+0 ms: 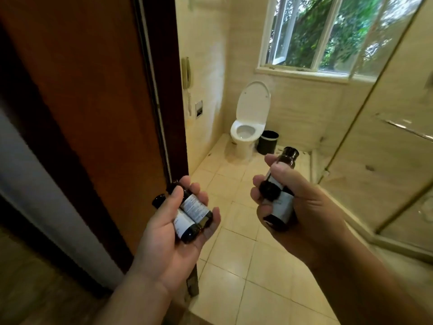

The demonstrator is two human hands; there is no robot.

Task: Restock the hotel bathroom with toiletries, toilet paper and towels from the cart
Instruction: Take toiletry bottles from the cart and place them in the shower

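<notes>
Fingers [259,181] of right hand [304,207]: curled round two dark labelled bottles [282,202], one cap rising above the thumb. Fingers [201,197] of left hand [164,245]: curled round two like bottles [191,211] lying across the palm. Beyond: wooden door [82,113], toilet [248,123], black bin [268,141].

Door [93,113]: left foreground.
Wall phone [186,72]: left wall, beyond the door.
Toilet [246,134]: far wall, below the window [328,36].
Bin [267,141]: floor, just right of toilet.
Shower glass [386,148]: right.
Left bottles [192,212]: in left hand [168,235].
Right bottles [280,202]: in right hand [304,207].
</notes>
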